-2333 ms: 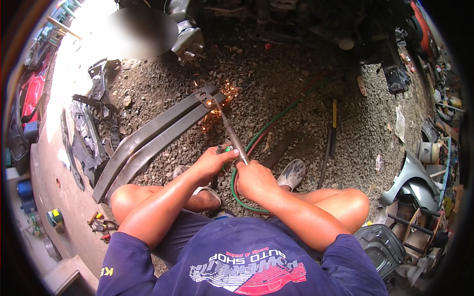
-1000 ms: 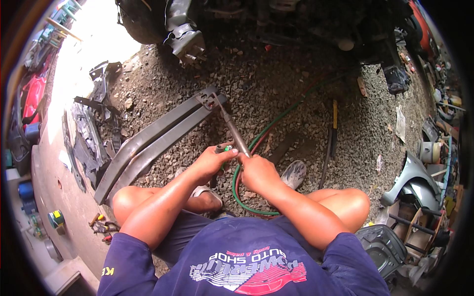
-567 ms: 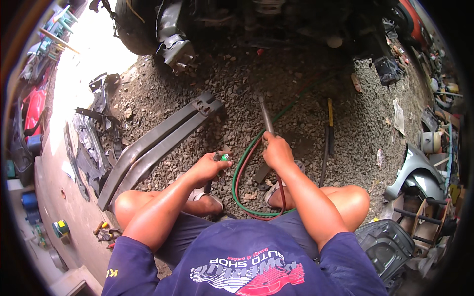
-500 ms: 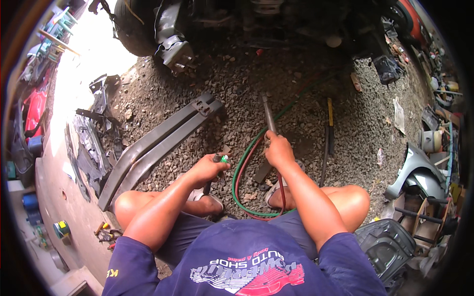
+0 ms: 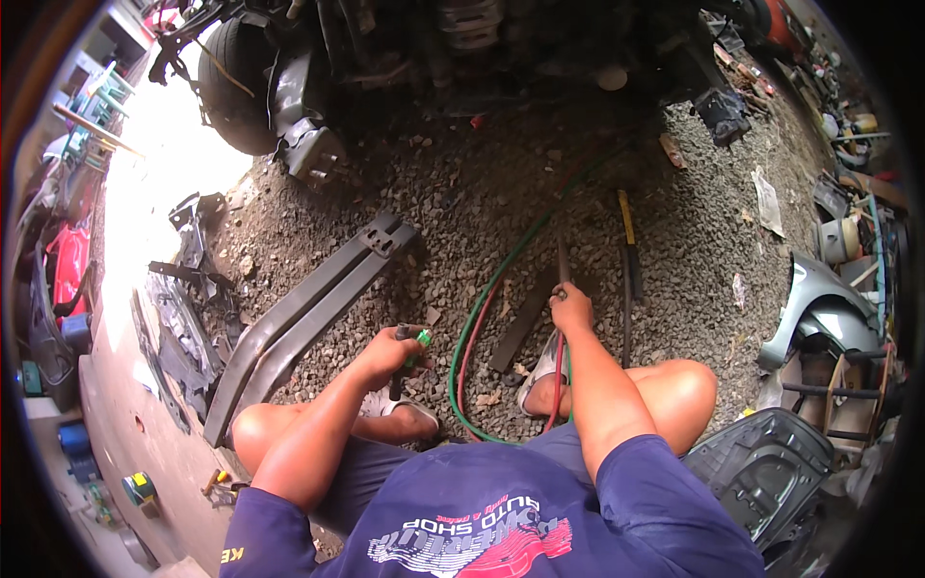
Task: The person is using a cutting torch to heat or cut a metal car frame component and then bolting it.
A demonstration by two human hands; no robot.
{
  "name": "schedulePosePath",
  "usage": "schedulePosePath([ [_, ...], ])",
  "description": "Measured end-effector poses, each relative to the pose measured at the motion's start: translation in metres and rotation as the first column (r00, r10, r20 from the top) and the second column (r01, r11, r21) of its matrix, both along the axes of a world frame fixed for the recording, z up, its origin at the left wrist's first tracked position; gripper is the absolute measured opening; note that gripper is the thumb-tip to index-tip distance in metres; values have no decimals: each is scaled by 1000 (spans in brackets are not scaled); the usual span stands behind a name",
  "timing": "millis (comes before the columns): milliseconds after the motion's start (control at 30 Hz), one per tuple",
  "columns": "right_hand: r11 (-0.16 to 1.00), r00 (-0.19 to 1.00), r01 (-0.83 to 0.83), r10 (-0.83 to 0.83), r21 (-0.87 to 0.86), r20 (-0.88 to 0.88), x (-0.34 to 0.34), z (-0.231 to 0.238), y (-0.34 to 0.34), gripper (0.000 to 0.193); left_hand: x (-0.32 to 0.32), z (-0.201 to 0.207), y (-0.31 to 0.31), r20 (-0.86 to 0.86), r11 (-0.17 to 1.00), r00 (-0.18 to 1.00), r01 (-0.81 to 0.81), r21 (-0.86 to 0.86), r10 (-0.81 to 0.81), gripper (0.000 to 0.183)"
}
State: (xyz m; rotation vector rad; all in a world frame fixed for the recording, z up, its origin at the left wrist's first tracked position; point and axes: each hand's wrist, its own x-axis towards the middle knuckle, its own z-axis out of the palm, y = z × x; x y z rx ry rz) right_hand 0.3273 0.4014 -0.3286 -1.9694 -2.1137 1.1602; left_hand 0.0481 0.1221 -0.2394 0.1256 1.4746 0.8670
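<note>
In my left hand (image 5: 383,356), fingers closed, are a small bright green lighter-like piece (image 5: 423,337) and a dark stick-like thing (image 5: 395,386) that points down past my palm. My right hand (image 5: 571,310) is wrapped round a metal gas torch (image 5: 564,258), its narrow end pointing away from me over the gravel. A green hose (image 5: 453,380) and a red hose (image 5: 463,374) loop on the ground between my feet, and they run up near my right forearm. To the left lies a bent pair of grey steel rails (image 5: 308,297), apart from my left hand.
A stripped vehicle's dark underside (image 5: 462,58) and a wheel (image 5: 234,82) stand ahead. A flat dark bar (image 5: 523,326) and a yellow-and-black tool (image 5: 628,226) lie on the gravel. Torn metal parts (image 5: 178,323) are at left; a silver fender (image 5: 819,313) and a grey panel (image 5: 766,472) at right.
My right hand has drawn nearer to me and to the right with the torch, uncovering more of the flat bar. My left hand has shifted slightly left, still holding its things.
</note>
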Motion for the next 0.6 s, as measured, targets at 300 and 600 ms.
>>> schedulePosePath([
  [300,595,828,-209,-314,-776,-464,-82,-2,-61,56,22,29,26,37,1000,999,7,-8,-7,44],
  [600,367,733,-235,-541,-900,-412,-99,-37,-120,23,65,4,46,-78,989,987,143,35,-140,38],
])
